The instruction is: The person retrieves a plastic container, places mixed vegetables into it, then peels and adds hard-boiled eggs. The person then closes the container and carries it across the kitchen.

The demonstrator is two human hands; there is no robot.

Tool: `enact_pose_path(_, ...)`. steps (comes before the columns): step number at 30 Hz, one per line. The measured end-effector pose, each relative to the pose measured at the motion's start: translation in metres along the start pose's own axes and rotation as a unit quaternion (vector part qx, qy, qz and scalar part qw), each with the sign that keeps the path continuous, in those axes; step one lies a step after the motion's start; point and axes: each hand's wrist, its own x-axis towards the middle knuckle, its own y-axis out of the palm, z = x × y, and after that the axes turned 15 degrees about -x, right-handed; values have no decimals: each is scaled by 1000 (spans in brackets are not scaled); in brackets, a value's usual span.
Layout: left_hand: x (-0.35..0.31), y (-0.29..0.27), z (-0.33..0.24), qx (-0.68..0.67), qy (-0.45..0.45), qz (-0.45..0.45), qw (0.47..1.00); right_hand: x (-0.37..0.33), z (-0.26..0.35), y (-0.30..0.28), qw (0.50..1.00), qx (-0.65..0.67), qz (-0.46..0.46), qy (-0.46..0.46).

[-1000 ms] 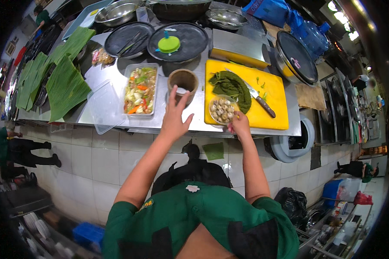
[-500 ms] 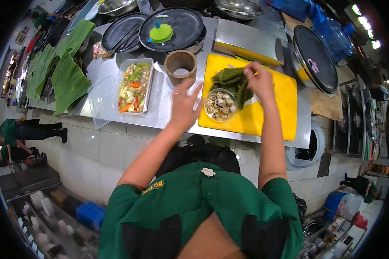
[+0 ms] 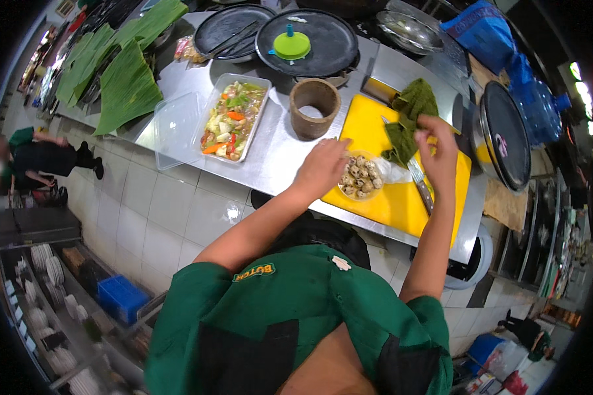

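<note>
My left hand (image 3: 323, 170) reaches to the left rim of a small clear bowl of speckled quail eggs (image 3: 361, 176), fingers stretched out. My right hand (image 3: 438, 148) has its fingers curled at the edge of a crumpled dark green cloth (image 3: 416, 102). The cloth lies bunched across the far part of the yellow cutting board (image 3: 402, 209) and up against the metal box behind it. Between bowl and right hand, a knife (image 3: 423, 191) rests on the board beside a crumpled clear plastic bag (image 3: 394, 172).
Left of the board stand a wooden cylinder (image 3: 314, 108) and a clear container of cut vegetables (image 3: 234, 118), its lid (image 3: 172, 131) alongside. Banana leaves (image 3: 128, 85) overhang the table's left end. A black-lidded pot (image 3: 505, 135) is at right. People stand far left.
My right hand has moved right with the green cloth, uncovering the knife and plastic bag. My left hand has come to the egg bowl. The whole view has turned somewhat.
</note>
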Motion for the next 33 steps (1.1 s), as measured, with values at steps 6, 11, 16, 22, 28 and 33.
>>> enact_pose_path(6, -46, -50, 26, 143, -133, 68, 978, -76, 19, 33, 987, 37, 109, 113)
enact_pose_path(11, -30, -22, -11, -370, -225, -3, 901, -92, 65, 64, 958, 235, 126, 103)
enact_pose_path(16, -9, -13, -36, -519, -313, -10, 795, -88, 67, 67, 938, 300, 73, 156)
enact_pose_path(22, -3, -11, -40, -388, -282, 21, 877, -93, 64, 65, 917, 343, 65, 192)
enact_pose_path(28, 3, -6, -41, -304, -288, 46, 907, -95, 71, 58, 957, 232, -12, 176)
enact_pose_path(33, 7, 3, -44, -413, -300, 24, 860, -97, 66, 52, 985, 135, -61, 86)
